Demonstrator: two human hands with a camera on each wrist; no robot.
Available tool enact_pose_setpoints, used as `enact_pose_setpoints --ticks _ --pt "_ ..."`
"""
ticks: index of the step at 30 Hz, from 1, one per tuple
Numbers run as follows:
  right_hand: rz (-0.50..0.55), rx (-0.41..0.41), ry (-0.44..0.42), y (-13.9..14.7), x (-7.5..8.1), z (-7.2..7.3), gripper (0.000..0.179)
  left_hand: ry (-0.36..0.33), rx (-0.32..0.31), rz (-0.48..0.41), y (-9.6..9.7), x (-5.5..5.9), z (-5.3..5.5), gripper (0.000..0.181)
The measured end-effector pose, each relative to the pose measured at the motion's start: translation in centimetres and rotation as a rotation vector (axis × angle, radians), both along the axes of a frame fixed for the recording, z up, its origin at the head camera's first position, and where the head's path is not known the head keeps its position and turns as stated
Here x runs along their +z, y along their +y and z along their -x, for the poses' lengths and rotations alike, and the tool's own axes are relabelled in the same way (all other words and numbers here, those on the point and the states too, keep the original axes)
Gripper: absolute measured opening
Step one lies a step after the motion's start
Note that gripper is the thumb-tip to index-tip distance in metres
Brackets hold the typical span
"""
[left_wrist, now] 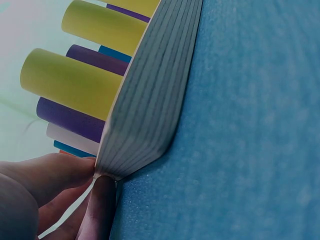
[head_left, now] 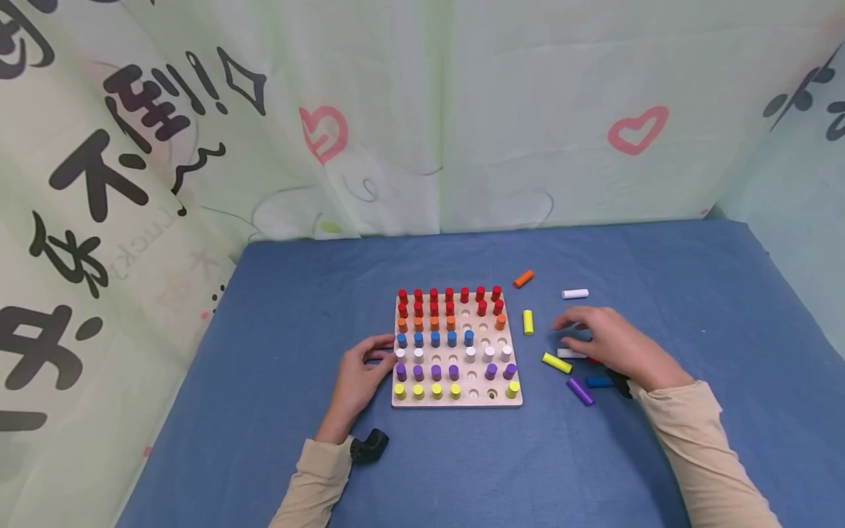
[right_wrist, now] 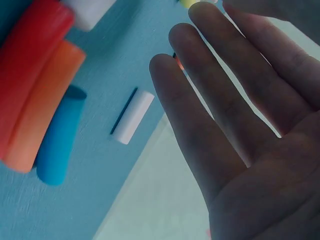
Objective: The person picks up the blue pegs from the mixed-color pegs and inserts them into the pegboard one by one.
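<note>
A square wooden pegboard (head_left: 455, 404) stands on the blue cloth, its upright pegs in rows of red, orange, blue, white, purple and yellow. Some holes in it have no peg. At the board's left edge, the left hand (head_left: 357, 378) grips the rim with thumb and fingertips; the left wrist view shows these fingertips at a corner of the board's side (left_wrist: 150, 95). To the right, the right hand (head_left: 610, 341) hovers over loose pegs with nothing in its grasp. Under it lie a white peg (head_left: 571, 353), partly covered, and a blue peg (head_left: 599, 382).
Between board and right hand lie two yellow pegs (head_left: 527, 323). A purple peg (head_left: 580, 391) lies nearer the front. Farther back are an orange peg (head_left: 524, 279) and another white peg (head_left: 575, 294). A pale patterned curtain (head_left: 528, 176) hangs behind the table.
</note>
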State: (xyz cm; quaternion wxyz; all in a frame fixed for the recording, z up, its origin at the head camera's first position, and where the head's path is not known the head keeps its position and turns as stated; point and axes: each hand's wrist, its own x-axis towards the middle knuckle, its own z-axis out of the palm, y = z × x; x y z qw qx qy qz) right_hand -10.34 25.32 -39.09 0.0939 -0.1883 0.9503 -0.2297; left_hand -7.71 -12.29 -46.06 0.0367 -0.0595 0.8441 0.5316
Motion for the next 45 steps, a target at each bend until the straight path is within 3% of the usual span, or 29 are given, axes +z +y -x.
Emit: enact_pose_setpoints --ticks 15,45 --pt "0.005 -0.022 0.004 1.9 -0.3 0.0 0.02 0.007 0.005 0.009 0.0 0.0 -0.1 0.036" --pt "-0.118 -0.046 -0.006 4.2 -1.2 0.1 0.019 -0.006 0.009 0.014 0.1 -0.3 0.1 0.035"
